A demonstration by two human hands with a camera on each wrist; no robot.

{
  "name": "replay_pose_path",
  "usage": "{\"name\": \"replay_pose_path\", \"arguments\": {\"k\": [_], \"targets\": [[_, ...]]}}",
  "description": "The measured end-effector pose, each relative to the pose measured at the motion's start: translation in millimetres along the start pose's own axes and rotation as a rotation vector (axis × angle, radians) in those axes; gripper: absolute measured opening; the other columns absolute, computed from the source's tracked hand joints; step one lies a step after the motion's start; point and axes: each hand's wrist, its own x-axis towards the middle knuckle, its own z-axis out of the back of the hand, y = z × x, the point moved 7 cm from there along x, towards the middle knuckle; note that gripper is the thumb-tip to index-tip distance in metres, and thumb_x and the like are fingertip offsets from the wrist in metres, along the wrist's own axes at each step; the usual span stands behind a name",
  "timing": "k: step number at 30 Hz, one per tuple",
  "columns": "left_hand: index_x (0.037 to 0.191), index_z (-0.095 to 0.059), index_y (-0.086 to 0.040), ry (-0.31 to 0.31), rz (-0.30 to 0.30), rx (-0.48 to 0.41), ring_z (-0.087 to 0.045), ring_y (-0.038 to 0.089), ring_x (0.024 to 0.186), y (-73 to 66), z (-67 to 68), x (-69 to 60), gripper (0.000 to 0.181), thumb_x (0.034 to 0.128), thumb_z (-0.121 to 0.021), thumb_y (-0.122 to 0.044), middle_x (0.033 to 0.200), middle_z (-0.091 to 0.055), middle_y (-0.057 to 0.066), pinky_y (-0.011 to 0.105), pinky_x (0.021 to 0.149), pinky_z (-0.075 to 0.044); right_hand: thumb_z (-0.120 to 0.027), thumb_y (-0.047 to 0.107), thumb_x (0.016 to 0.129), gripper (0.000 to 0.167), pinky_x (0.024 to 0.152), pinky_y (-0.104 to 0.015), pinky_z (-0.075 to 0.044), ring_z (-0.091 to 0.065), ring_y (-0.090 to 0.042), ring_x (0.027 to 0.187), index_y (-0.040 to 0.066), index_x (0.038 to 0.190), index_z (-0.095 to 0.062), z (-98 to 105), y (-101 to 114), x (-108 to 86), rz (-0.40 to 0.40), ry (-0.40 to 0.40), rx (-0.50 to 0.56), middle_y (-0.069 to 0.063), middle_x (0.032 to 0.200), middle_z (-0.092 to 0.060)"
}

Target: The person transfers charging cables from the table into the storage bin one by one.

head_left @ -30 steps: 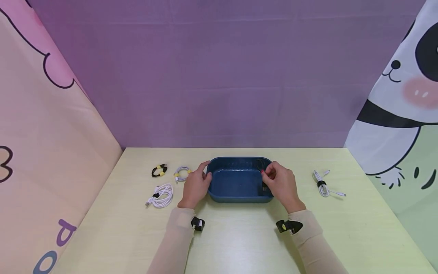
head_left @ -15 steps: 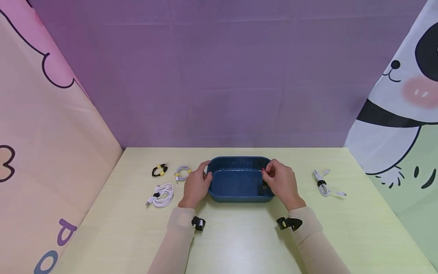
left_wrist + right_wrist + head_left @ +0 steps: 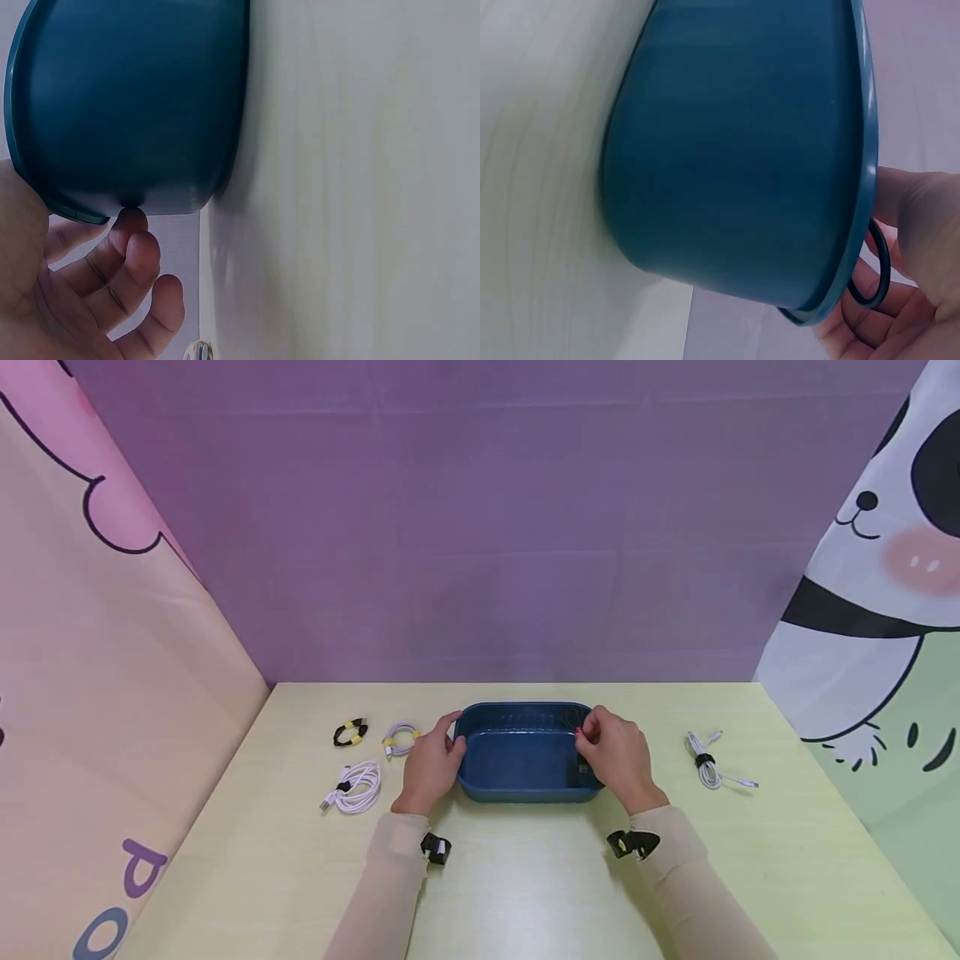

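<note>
A dark blue oblong basin (image 3: 517, 760) stands on the table. My left hand (image 3: 431, 768) grips its left end, thumb over the rim and fingers against the outer wall, as the left wrist view shows. At the right end, my right hand (image 3: 618, 758) pinches a bundled black cable with a bit of red on it; its dark plug end (image 3: 582, 766) hangs inside the basin. In the right wrist view a loop of the black cable (image 3: 885, 270) sticks out past the rim, between the fingers. The rest of the cable is partly hidden by the hand.
Left of the basin lie a black cable coil (image 3: 350, 732) with yellow ties, a pale coil (image 3: 400, 740) with yellow ties and a larger white cable (image 3: 360, 788). A white cable (image 3: 707, 762) with a black tie lies at the right. A purple cloth (image 3: 480, 527) hangs behind.
My right hand has shifted very slightly to the right along with the black cable. The left hand keeps its hold on the basin, which has hardly moved.
</note>
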Motion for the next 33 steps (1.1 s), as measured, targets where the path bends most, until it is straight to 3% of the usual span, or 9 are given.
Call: {"name": "replay_pose_path", "arguments": {"k": [14, 33], "targets": [[0.146, -0.055, -0.017, -0.013, -0.013, 0.003, -0.047, 0.015, 0.054, 2.4, -1.9, 2.0, 0.045, 0.1011, -0.061, -0.019, 0.070, -0.057, 0.002, 0.028, 0.051, -0.037, -0.075, 0.016, 0.090, 0.019, 0.056, -0.031, -0.042, -0.055, -0.021, 0.062, 0.010, 0.085, -0.058, -4.4, 6.4, 4.8, -0.014, 0.038, -0.075, -0.006, 0.072, -0.061], [0.146, -0.055, -0.016, -0.012, -0.017, 0.000, -0.047, 0.014, 0.054, 2.2, -1.8, 1.6, 0.045, 0.1015, -0.060, -0.020, 0.069, -0.056, 0.002, 0.027, 0.051, -0.036, -0.077, 0.014, 0.089, 0.022, 0.051, -0.033, -0.044, -0.055, -0.020, 0.057, 0.010, 0.083, -0.057, -17.2, 15.3, 6.0, 0.048, 0.090, -0.176, -0.003, 0.067, -0.058]]}}
